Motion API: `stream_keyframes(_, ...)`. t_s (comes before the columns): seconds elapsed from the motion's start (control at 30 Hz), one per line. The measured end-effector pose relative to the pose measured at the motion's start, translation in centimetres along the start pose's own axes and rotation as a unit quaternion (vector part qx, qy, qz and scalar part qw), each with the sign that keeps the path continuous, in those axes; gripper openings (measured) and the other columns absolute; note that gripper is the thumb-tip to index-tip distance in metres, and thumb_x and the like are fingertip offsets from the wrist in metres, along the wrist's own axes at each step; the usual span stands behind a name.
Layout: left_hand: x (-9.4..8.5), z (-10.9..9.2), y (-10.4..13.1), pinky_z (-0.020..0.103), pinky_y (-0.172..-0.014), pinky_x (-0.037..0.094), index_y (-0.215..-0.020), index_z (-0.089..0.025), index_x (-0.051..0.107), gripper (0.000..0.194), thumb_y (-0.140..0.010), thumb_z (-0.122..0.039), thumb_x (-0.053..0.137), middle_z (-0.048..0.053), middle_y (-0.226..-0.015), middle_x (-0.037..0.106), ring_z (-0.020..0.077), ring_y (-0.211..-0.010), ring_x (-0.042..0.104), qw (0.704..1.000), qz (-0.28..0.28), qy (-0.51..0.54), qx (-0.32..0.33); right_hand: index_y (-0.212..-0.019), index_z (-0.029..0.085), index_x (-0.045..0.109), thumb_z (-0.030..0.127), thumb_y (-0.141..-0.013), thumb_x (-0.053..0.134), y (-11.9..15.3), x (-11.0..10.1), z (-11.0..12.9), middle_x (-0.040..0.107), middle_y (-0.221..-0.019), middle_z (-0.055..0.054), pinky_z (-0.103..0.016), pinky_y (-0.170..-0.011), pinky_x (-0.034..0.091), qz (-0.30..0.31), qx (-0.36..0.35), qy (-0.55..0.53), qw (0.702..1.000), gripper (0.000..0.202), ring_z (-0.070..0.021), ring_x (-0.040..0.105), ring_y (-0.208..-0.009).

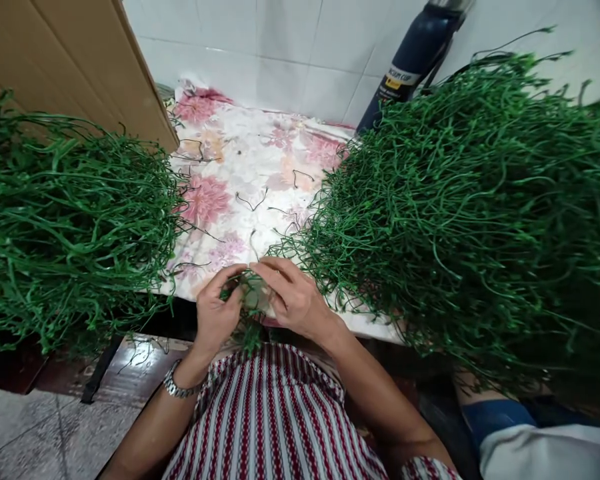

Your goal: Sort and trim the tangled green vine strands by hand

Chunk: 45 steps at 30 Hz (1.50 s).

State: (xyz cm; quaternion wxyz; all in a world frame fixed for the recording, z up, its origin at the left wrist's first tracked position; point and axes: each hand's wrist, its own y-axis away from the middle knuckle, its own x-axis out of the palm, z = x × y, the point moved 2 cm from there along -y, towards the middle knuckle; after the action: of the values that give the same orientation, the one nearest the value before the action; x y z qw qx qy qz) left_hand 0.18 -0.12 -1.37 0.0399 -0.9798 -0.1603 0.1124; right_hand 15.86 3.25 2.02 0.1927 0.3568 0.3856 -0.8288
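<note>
My left hand [219, 308] and my right hand [291, 293] meet at the near edge of a table covered with a floral cloth [240, 173]. Between the fingers of both hands is a small bunch of green plastic stems [250, 297]; its lower end hangs down over my striped lap. A metal watch [177, 387] is on my left wrist. A big heap of the same green stems [70, 220] lies to the left, and a larger heap [470, 213] fills the right side.
A few loose dark stems [253, 200] lie scattered on the cloth. A dark blue vacuum flask [413, 63] leans against the white tiled wall at the back. A cardboard box [75, 60] stands at the upper left. Tiled floor shows at the lower left.
</note>
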Motion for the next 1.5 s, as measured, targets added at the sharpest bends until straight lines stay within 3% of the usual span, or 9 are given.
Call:
stream_keyframes(0.17, -0.3, 0.5, -0.6, 0.015, -0.047, 0.045, -0.093, -0.018, 0.063, 0.026, -0.067, -0.018, 0.063, 0.001, -0.082, 0.065, 0.0073, -0.059, 0.056, 0.988, -0.077, 0.107, -0.085, -0.130, 0.017, 0.043, 0.012, -0.084, 0.045, 0.3, -1.7, -0.9, 0.052, -0.121, -0.013, -0.037, -0.097, 0.047, -0.050, 0.040, -0.008, 0.998, 0.045, -0.0190, 0.050, -0.114)
stream_keyframes(0.47, 1.0, -0.2, -1.3, 0.015, -0.047, 0.045, -0.091, -0.020, 0.062, 0.024, -0.068, -0.015, 0.063, -0.002, -0.075, 0.059, 0.0054, -0.054, 0.049, 0.982, -0.082, 0.154, -0.065, -0.113, 0.016, 0.051, 0.016, -0.081, 0.054, 2.6, -1.3, 1.3, 0.058, -0.102, -0.012, -0.034, -0.077, 0.049, -0.164, 0.114, 0.021, 0.980, 0.032, -0.0198, 0.056, -0.090)
stream_keyframes(0.7, 2.2, -0.5, -0.8, 0.015, -0.049, 0.045, -0.098, -0.021, 0.061, 0.030, -0.069, -0.017, 0.065, 0.000, -0.080, 0.058, 0.0054, -0.058, 0.050, 0.964, -0.052, 0.249, -0.082, -0.077, 0.017, 0.057, 0.028, -0.084, 0.052, 0.7, 1.7, 1.6, 0.054, -0.073, -0.002, -0.026, -0.064, 0.040, 0.053, 0.198, -0.077, 0.976, 0.014, -0.0147, 0.051, -0.072)
stream_keyframes(0.83, 1.5, -0.5, -1.1, 0.015, -0.052, 0.046, -0.097, -0.021, 0.063, 0.031, -0.066, -0.017, 0.068, 0.001, -0.082, 0.061, 0.0074, -0.065, 0.053, 0.961, -0.033, 0.266, -0.061, -0.071, 0.017, 0.053, 0.021, -0.085, 0.047, 1.0, 1.1, 1.1, 0.051, -0.070, -0.001, -0.024, -0.063, 0.037, 0.050, 0.235, -0.147, 0.959, 0.016, -0.0122, 0.048, -0.068)
stream_keyframes(0.97, 0.0, -0.2, -1.2, 0.016, -0.054, 0.046, -0.091, -0.020, 0.068, 0.026, -0.066, -0.017, 0.070, 0.002, -0.085, 0.065, 0.0088, -0.070, 0.057, 0.962, -0.048, 0.264, -0.057, -0.079, 0.016, 0.055, 0.026, -0.089, 0.042, 2.3, -1.9, 0.7, 0.054, -0.073, -0.001, -0.023, -0.058, 0.036, 0.046, 0.293, -0.232, 0.926, 0.019, -0.0103, 0.046, -0.063)
stream_keyframes(1.13, -0.5, 0.7, -0.8, 0.017, -0.053, 0.044, -0.075, -0.017, 0.070, 0.008, -0.071, -0.017, 0.064, 0.000, -0.067, 0.066, 0.0066, -0.055, 0.055, 0.972, -0.056, 0.215, -0.071, -0.075, 0.017, 0.056, 0.028, -0.089, 0.045, 4.2, -6.0, 0.0, 0.053, -0.067, 0.000, -0.023, -0.056, 0.035, 0.027, 0.288, -0.170, 0.942, 0.021, -0.0098, 0.046, -0.059)
stream_keyframes(1.33, -0.7, -0.4, -0.3, 0.024, -0.070, 0.050, -0.077, -0.016, 0.069, 0.016, -0.076, -0.012, 0.053, 0.004, -0.084, 0.065, 0.0133, -0.080, 0.062, 0.998, 0.019, 0.035, 0.050, -0.081, 0.016, 0.058, 0.022, -0.085, 0.052, 4.7, -7.3, -0.1, 0.055, -0.071, -0.001, -0.024, -0.061, 0.039, -0.013, 0.236, -0.052, 0.970, 0.009, -0.0111, 0.051, -0.063)
stream_keyframes(1.47, -1.7, -4.0, 0.8, 0.035, -0.090, 0.046, -0.092, -0.019, 0.066, 0.026, -0.076, -0.007, 0.051, 0.006, -0.105, 0.059, 0.0177, -0.102, 0.056, 0.969, -0.081, -0.091, 0.213, -0.084, 0.016, 0.058, 0.019, -0.085, 0.051, 3.8, -6.7, 0.9, 0.057, -0.074, -0.003, -0.024, -0.065, 0.041, 0.022, 0.188, -0.044, 0.981, 0.007, -0.0122, 0.054, -0.068)
stream_keyframes(1.5, -1.5, -5.0, 1.1, 0.037, -0.092, 0.046, -0.100, -0.020, 0.064, 0.030, -0.076, -0.006, 0.051, 0.006, -0.107, 0.059, 0.0186, -0.104, 0.055, 0.957, -0.067, -0.108, 0.261, -0.083, 0.016, 0.057, 0.019, -0.086, 0.051, 3.5, -6.5, 1.1, 0.057, -0.074, -0.003, -0.025, -0.065, 0.041, 0.032, 0.175, -0.044, 0.983, 0.007, -0.0124, 0.054, -0.068)
